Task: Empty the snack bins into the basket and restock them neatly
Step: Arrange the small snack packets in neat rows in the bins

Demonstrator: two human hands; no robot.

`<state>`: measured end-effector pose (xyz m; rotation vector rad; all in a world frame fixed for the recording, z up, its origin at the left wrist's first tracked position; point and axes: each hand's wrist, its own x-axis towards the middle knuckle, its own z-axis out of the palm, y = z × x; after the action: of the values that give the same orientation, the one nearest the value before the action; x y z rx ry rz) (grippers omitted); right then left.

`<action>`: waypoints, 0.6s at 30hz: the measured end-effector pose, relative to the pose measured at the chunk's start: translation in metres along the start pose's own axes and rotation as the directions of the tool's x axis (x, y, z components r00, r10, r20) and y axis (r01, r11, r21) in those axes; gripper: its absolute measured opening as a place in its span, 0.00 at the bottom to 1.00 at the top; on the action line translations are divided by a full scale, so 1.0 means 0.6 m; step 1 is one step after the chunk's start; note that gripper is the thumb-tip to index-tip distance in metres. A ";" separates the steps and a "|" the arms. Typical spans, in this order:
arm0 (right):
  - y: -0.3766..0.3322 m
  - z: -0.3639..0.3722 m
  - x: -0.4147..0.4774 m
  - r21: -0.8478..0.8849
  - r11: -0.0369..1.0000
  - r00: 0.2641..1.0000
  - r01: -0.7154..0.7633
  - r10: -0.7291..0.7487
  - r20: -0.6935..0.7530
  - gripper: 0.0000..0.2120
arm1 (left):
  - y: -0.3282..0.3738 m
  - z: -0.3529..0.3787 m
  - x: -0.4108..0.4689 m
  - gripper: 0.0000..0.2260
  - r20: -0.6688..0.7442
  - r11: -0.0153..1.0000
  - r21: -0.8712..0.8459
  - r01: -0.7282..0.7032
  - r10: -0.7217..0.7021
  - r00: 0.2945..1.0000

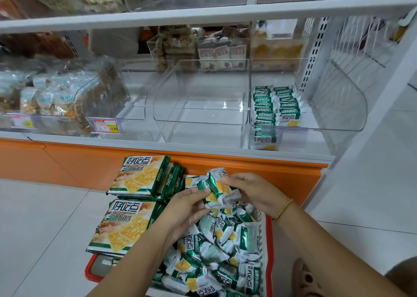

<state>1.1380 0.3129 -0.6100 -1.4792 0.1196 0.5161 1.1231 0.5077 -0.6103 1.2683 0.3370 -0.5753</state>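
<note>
Clearly both the left hand (189, 203) and right hand (252, 191) clutch loose snack packets (216, 189) above the basket (269, 240); overfilled, some may slip back in

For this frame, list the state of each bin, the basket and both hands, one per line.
Right bin: partly restocked, two neat rows of green packets at its left side.
Middle bin: empty.
Left bin: holds brown snacks.
Red basket: full of loose small packets.
Large cracker packs: stacked on the basket's left.
Left hand: gripping small packets.
Right hand: gripping the same bunch.
</note>
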 end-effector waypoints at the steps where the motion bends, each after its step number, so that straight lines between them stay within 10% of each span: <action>1: -0.003 -0.004 -0.001 0.107 0.993 0.999 -0.040 0.039 0.018 0.26 | 0.002 0.005 -0.001 0.07 -0.014 1.000 -0.023 0.004 -0.004 1.000; 6: -0.027 -0.032 -0.016 0.595 0.803 0.999 -0.027 0.043 -0.013 0.10 | 0.014 0.017 0.007 0.07 -0.043 0.996 -0.084 0.029 -0.033 0.999; 11: -0.040 -0.035 -0.018 0.179 0.978 0.994 0.107 -0.110 0.007 0.18 | 0.026 0.035 0.009 0.04 0.013 1.000 -0.017 -0.013 0.013 1.000; 18: -0.062 -0.021 -0.025 -0.203 0.932 0.930 0.300 -0.333 -0.157 0.20 | 0.047 0.066 0.026 0.09 0.039 0.994 0.039 -0.101 0.100 0.994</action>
<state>1.1426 0.2967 -0.5712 -1.6806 -0.0186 0.1232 1.1488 0.4715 -0.5854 1.3048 0.2303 -0.5213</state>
